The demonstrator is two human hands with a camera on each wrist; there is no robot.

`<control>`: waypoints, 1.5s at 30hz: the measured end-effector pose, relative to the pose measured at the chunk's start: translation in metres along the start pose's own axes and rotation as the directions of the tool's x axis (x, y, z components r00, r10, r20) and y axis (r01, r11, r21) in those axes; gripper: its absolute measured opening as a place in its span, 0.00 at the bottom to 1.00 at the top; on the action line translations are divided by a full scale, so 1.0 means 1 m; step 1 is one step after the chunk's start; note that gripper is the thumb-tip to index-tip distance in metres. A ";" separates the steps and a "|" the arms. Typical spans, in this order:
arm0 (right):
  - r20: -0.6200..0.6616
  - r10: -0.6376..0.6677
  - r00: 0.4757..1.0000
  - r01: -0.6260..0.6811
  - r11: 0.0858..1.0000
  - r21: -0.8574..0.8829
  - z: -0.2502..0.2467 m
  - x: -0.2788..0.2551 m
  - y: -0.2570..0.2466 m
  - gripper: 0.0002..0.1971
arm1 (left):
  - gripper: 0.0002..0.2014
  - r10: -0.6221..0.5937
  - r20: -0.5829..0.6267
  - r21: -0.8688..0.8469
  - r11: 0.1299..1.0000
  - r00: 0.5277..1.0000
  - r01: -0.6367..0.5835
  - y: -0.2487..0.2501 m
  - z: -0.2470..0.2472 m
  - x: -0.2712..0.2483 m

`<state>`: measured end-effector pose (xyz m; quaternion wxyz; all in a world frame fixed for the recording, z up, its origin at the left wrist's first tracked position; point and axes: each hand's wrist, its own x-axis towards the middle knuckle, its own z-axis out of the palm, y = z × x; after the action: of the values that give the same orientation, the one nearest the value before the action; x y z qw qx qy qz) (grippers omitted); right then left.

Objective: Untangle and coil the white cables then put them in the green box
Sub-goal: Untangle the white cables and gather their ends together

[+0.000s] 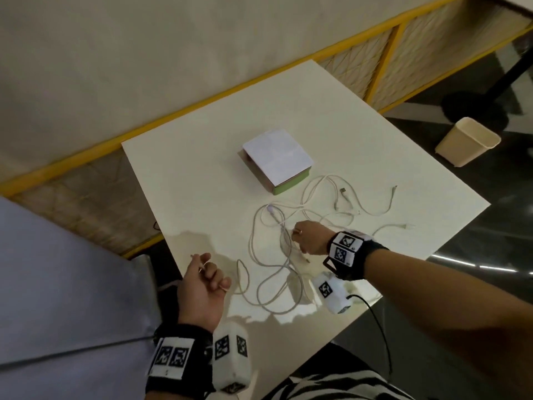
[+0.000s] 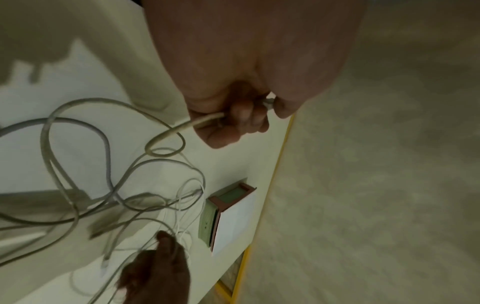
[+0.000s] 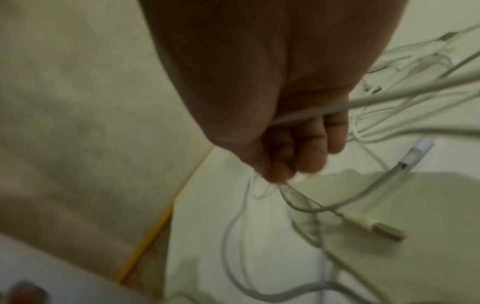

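Note:
Several white cables (image 1: pixel 277 255) lie tangled in loops on the white table (image 1: pixel 202 174). My left hand (image 1: pixel 206 280) grips the end of one cable (image 2: pixel 182 127) above the table's near left edge; its plug shows between thumb and fingers. My right hand (image 1: pixel 307 236) hovers over the tangle's middle with its fingers curled round cable strands (image 3: pixel 324 111). The green box (image 1: pixel 291 187) sits beyond the tangle near the table's centre, a white sheet (image 1: pixel 277 157) covering its top. In the left wrist view the green box (image 2: pixel 207 222) shows an open side.
Loose plug ends (image 1: pixel 343 192) lie right of the box, and another plug (image 3: pixel 374 226) rests near my right hand. A beige bin (image 1: pixel 467 141) stands on the dark floor at right. A yellow-framed partition (image 1: pixel 375 70) runs behind the table.

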<state>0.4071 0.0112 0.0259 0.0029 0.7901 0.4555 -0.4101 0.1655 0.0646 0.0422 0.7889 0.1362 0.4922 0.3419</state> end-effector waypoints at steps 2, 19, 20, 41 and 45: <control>-0.084 -0.041 0.996 0.070 0.920 0.386 -0.010 -0.016 -0.011 0.15 | 0.14 -0.030 0.051 0.030 0.999 0.998 0.029 0.002 0.008 -0.003; 0.119 -0.567 0.815 0.515 0.803 0.301 0.000 -0.096 -0.036 0.14 | 0.13 -0.132 0.272 0.186 0.979 0.953 0.082 0.008 0.050 -0.008; 0.104 -0.562 0.820 0.517 0.807 0.284 0.003 -0.093 -0.033 0.14 | 0.10 -0.121 0.288 0.188 0.980 0.950 0.068 0.008 0.050 -0.008; -0.414 -0.332 0.847 0.189 0.918 -0.349 -0.008 -0.044 -0.030 0.14 | 0.12 0.251 0.320 0.752 0.518 0.913 -0.406 -0.010 0.051 -0.006; -0.404 -0.444 0.800 0.286 0.873 -0.395 -0.006 -0.049 -0.056 0.15 | 0.06 0.124 0.336 0.771 0.533 0.934 -0.348 -0.013 0.067 -0.014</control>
<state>0.3583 0.0105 0.0824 -0.0653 0.7518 0.6461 -0.1147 0.2250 0.0540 0.0770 0.6340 0.5920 0.4714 0.1592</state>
